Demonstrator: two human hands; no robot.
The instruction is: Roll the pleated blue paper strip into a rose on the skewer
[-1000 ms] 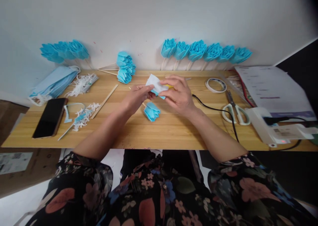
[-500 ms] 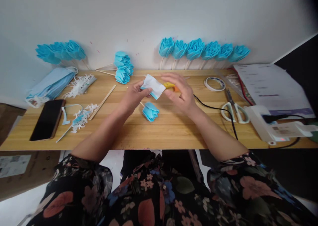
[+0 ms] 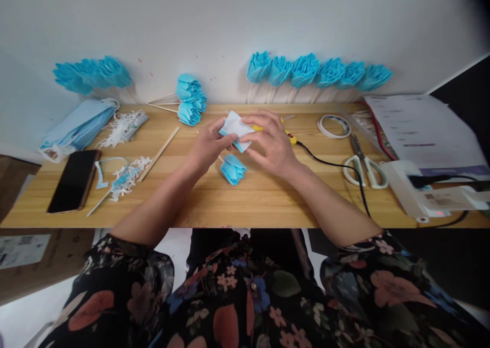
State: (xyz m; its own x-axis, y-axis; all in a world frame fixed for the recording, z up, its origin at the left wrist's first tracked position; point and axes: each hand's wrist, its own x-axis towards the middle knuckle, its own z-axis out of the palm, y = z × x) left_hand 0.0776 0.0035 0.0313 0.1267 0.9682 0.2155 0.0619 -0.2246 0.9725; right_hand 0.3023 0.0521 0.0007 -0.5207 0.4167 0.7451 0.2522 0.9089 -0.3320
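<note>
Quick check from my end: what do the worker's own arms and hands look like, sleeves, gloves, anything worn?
Both hands, left hand and right hand, are bare: no gloves, and no rings or watch that I can make out. Forearms are uncovered. Short sleeves of a black garment printed with red, pink and blue flowers end near the elbows.

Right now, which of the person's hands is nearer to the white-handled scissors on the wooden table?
The right hand. It works at mid-table on the folded white-and-blue piece, with the white-handled scissors off to its right; the left hand sits farther left, beyond the piece.
</note>
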